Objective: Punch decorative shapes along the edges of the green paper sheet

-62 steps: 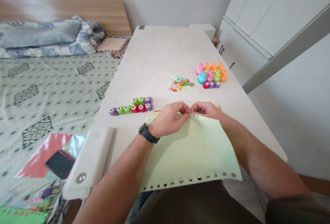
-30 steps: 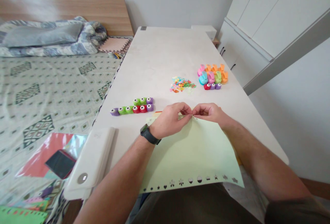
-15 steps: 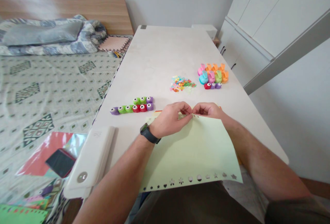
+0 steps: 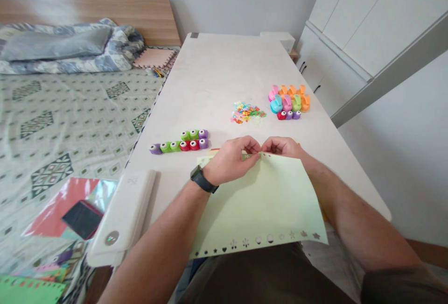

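A pale green sheet of paper [image 4: 266, 201] slants from the table toward my lap, with a row of punched shapes such as stars, flowers and a heart along its near edge. My left hand [image 4: 234, 157], with a dark watch on the wrist, pinches the sheet's far edge near its middle. Right beside it, my right hand [image 4: 282, 147] has its fingers closed at the same edge, the fingertips almost meeting. Small punched holes show next to the fingers. Anything tiny between the fingertips is hidden. Orange and yellow paper edges peek out under the sheet.
Small craft punches [image 4: 185, 145] stand in rows at the left of the white table [image 4: 224, 66]. Larger lever punches [image 4: 287, 103] are grouped at the right. Colourful paper cutouts [image 4: 247, 112] lie in a pile between. A long white device [image 4: 122, 215] rests at the left edge, beside a bed.
Both hands stay at the far edge of the sheet with almost no movement. The near edge of the paper has risen slightly.
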### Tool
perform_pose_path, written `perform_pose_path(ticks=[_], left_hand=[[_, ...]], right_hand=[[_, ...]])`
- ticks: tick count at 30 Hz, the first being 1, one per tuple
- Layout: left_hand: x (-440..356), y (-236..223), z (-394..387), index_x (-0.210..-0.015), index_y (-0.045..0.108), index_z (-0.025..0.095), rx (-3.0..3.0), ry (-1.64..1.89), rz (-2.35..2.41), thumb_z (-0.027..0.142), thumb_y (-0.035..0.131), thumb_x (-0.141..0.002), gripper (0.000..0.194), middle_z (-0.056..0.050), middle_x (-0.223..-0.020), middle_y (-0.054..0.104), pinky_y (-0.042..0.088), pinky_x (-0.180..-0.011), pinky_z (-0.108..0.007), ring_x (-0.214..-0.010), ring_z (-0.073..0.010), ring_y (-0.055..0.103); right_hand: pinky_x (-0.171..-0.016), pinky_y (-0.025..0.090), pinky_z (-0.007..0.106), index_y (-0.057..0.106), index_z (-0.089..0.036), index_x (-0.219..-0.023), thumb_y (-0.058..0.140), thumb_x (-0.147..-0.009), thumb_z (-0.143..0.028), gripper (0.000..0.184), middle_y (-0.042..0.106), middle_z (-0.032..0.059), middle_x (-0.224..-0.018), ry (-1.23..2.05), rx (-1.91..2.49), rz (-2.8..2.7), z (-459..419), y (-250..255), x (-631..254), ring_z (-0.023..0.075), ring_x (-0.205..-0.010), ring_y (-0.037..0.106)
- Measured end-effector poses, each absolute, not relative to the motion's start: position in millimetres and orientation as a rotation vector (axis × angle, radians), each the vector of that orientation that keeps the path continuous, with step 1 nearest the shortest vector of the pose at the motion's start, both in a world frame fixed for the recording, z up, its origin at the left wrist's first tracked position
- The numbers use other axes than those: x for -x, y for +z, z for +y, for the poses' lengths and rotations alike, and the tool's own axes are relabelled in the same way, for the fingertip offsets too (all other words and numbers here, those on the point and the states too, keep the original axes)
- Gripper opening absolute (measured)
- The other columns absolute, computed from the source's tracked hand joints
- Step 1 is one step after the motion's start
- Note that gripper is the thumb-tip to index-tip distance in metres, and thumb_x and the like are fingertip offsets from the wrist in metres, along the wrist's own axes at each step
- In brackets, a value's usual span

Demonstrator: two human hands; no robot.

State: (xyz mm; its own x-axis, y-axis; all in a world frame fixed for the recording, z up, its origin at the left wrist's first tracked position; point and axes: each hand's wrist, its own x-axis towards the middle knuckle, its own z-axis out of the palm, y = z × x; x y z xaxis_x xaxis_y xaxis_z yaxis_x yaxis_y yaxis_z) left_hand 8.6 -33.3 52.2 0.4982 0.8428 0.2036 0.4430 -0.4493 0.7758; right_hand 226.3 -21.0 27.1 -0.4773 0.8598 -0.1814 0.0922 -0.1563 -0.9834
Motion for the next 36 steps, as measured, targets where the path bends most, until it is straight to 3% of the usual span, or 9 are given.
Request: perform_pose_path(ticks=[22, 36], left_hand=[[-9, 49, -34, -0.094, 0.065, 0.020, -2.054, 0.768, 1.064, 0.023, 0.059, -0.088, 0.009, 0.000, -0.088, 0.071, 0.051, -0.073, -0.026, -0.080, -0.0132, 0.066], [-9, 48, -32, -0.094, 0.064, 0.019, -2.076, 0.793, 1.076, 0.024, 0.059, -0.088, 0.009, 0.000, -0.090, 0.070, 0.050, -0.074, -0.027, -0.081, -0.0135, 0.065]], right_hand=[[-0.066, 0.045, 0.029, 0.068, -0.018, -0.086, 0.078, -0.076, -0.043, 0.029, 0.066, 0.0018, -0.078, 1.473, 1.091, -1.763, -25, 39, -225, 0.0155, -0.069, 0.058], [-0.068, 0.048, 0.030, 0.067, -0.019, -0.090, 0.080, -0.074, -0.040, 0.029, 0.068, 0.0021, -0.082, 1.555, 1.089, -1.676, -27, 37, -225, 0.0173, -0.072, 0.061]])
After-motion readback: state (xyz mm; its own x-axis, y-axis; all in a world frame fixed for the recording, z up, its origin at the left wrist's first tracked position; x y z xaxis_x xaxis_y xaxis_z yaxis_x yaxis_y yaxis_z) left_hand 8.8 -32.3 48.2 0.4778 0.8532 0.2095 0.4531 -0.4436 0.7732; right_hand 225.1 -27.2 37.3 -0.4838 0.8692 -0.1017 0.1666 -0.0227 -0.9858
